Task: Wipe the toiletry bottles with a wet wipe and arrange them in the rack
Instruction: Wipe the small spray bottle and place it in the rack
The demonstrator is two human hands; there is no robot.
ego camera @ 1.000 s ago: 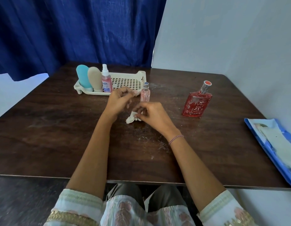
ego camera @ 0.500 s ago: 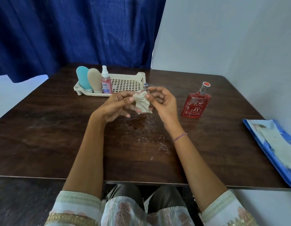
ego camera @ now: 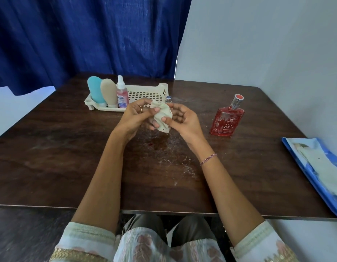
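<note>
Frame centre, above bench (ego camera: pixel 69 157): left hand (ego camera: pixel 137 116) fingers pinch crumpled wipe (ego camera: pixel 163 118); right hand (ego camera: pixel 182 121) thumb and fingers grip its other side.

A dark wooden desk (ego camera: pixel 50 167) fills the middle of the frame, its near edge running across the lower part. Near its centre sits a small reddish wet stain (ego camera: pixel 160 143), with whitish scuffs (ego camera: pixel 182 164) scattered just right of and below it. A deep blue curtain (ego camera: pixel 88 35) hangs across the upper left. A plain pale wall (ego camera: pixel 267 44) takes the upper right. Dark floor (ego camera: pixel 22 235) shows at lower left.
</note>
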